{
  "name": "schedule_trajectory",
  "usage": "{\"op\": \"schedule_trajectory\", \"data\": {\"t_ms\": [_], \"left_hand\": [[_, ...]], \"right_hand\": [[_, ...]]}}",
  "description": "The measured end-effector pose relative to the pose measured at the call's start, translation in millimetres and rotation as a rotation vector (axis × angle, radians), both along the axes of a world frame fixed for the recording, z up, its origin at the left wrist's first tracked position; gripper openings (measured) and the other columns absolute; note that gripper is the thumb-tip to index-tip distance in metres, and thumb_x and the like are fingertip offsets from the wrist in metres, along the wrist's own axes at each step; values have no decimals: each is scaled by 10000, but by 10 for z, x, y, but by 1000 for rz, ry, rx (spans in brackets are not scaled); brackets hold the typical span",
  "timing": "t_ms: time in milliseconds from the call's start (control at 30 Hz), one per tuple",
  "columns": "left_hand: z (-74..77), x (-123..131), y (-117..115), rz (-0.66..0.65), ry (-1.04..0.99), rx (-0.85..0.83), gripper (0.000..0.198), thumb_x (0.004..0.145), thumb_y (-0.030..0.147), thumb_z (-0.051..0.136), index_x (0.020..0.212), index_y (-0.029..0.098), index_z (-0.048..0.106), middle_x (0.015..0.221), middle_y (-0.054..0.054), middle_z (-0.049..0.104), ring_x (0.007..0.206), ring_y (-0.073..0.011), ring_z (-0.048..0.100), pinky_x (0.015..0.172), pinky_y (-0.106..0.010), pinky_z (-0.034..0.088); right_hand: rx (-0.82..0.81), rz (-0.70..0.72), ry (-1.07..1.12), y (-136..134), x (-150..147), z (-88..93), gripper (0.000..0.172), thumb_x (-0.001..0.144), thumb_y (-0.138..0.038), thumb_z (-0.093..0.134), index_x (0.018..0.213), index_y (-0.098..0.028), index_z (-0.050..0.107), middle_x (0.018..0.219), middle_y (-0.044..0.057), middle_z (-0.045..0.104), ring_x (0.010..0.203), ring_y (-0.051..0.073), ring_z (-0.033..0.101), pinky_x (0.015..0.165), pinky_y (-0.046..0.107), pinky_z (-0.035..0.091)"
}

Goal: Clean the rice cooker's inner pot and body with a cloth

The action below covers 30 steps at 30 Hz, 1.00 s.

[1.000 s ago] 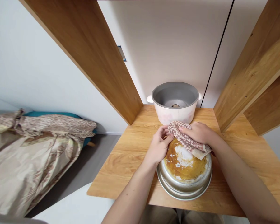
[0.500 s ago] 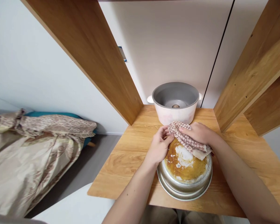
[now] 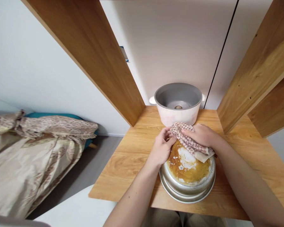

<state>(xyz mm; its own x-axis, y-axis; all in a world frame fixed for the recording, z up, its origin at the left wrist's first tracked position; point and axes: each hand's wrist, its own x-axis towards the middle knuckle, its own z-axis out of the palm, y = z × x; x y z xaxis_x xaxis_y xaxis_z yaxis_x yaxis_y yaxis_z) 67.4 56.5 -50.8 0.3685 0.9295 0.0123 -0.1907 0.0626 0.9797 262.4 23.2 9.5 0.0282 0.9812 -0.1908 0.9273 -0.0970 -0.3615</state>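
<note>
A round metal pot (image 3: 188,181) lies upside down near the table's front edge, its bottom stained yellow-brown with a white worn patch. My left hand (image 3: 164,143) grips the pot's far left side, thumb on top and fingers curled at the edge. In my right hand (image 3: 201,135) is a checked brown-and-white cloth (image 3: 188,142), bunched and pressed on the far right part of the pot's bottom. The cloth's near left end touches my left fingertips. Part of the pot's far rim is hidden by the cloth and hands.
Just behind the pot stands a white cooker body (image 3: 177,116), open at the top with a grey inside. Wooden posts rise from the table (image 3: 123,170) on the left (image 3: 94,56) and right (image 3: 248,72). A bed with crumpled bedding (image 3: 38,157) is at far left.
</note>
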Motion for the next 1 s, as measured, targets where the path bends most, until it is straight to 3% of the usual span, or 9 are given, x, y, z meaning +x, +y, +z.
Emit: {"op": "schedule_trajectory", "data": {"t_ms": [100,367,567,767,1000], "left_hand": [[3,-1,-1,3,-1,-4,475,704,359,865,1083,182,641,1035,-49,709,970,-185,636,942,-335,478],[15,6,6,16,-9,10,423,685,326,871,1015,190,644,968,-33,701,914,-170,630,915,-332,494],[4,5,4,3,4,9,462,700,362,867,1063,184,644,1025,-46,715,958,-182,637,944,-335,481],[-3,-3,-7,-3,-2,-3,456,722,374,861,1075,188,641,1055,-55,728,972,-193,651,937,-342,486],[20,-2,-1,1,-4,3,436,705,334,871,1051,185,653,1006,-45,717,939,-176,643,933,-329,485]], "right_hand": [[-2,-4,-16,11,15,-1,727,985,-755,352,943,-179,793,987,161,793,1009,286,725,810,311,469],[95,-206,-250,-78,-197,36,758,995,-732,370,1086,-103,784,1045,246,763,1039,348,711,883,396,479],[25,-15,-47,-34,-44,21,722,1007,-720,338,989,-166,801,1019,179,790,1043,304,718,857,332,463],[-43,57,133,11,75,15,669,999,-723,393,1034,-192,797,1083,125,799,1055,259,717,838,274,471],[37,-57,-152,-11,-52,30,746,1001,-738,350,1017,-142,798,1050,207,780,1085,317,707,924,355,464]]}}
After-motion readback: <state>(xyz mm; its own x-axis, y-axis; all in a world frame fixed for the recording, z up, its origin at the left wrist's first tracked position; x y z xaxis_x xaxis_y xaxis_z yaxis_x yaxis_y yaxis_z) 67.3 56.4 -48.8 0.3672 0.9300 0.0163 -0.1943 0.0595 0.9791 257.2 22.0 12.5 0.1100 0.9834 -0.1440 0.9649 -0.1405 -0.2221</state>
